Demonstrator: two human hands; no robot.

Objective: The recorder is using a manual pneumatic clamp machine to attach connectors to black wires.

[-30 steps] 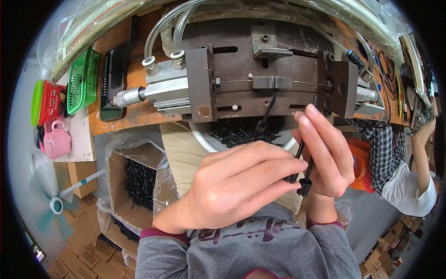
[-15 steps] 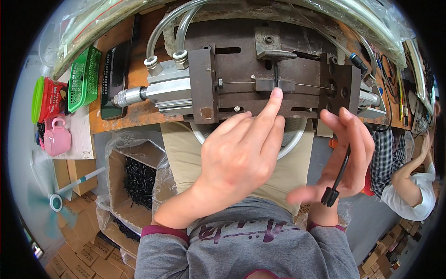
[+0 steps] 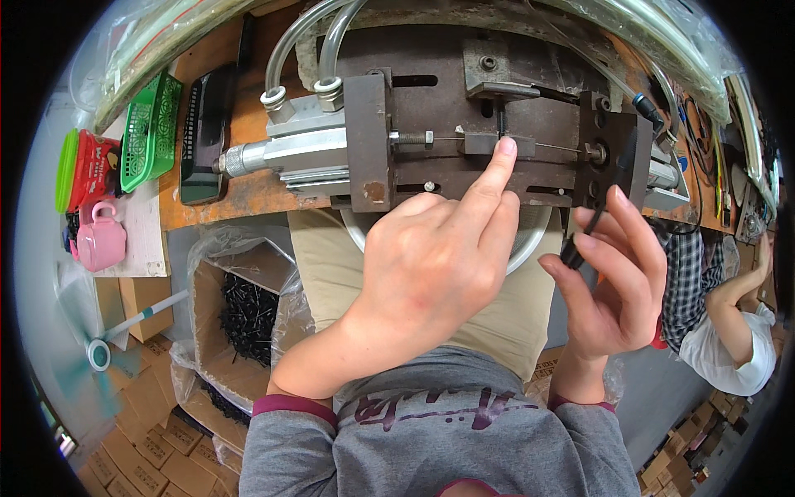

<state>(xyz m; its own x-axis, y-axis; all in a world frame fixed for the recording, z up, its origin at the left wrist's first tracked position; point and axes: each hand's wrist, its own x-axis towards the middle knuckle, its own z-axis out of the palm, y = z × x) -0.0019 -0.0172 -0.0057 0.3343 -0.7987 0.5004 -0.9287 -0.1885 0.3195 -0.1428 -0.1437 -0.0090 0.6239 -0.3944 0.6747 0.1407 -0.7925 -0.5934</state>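
Observation:
My left hand (image 3: 439,257) has its index finger stretched out, the tip at the near end of a thin black rod (image 3: 501,120). That rod sits upright in the picture in the slot of a small dark metal block (image 3: 476,144) on the fixture. Its other fingers are loosely bent and hold nothing. To the right, my right hand (image 3: 621,290) pinches a second black rod (image 3: 598,217) between thumb and fingers. The thick end of this rod is by the thumb; its far end is blurred. Thin metal pins reach the block from both sides.
The brown metal fixture (image 3: 368,149) carries a silver air cylinder (image 3: 310,153) with clear hoses. At left are a green basket (image 3: 149,132) and a pink cup (image 3: 102,244). Below stands a lined box (image 3: 207,306) of black rods. A spinning fan (image 3: 98,354) and another person (image 3: 737,340) flank me.
The left cylinder's threaded shaft has moved right, toward the block, and the right one has come out slightly leftward. My right hand has tipped its rod upward and closed its thumb onto it.

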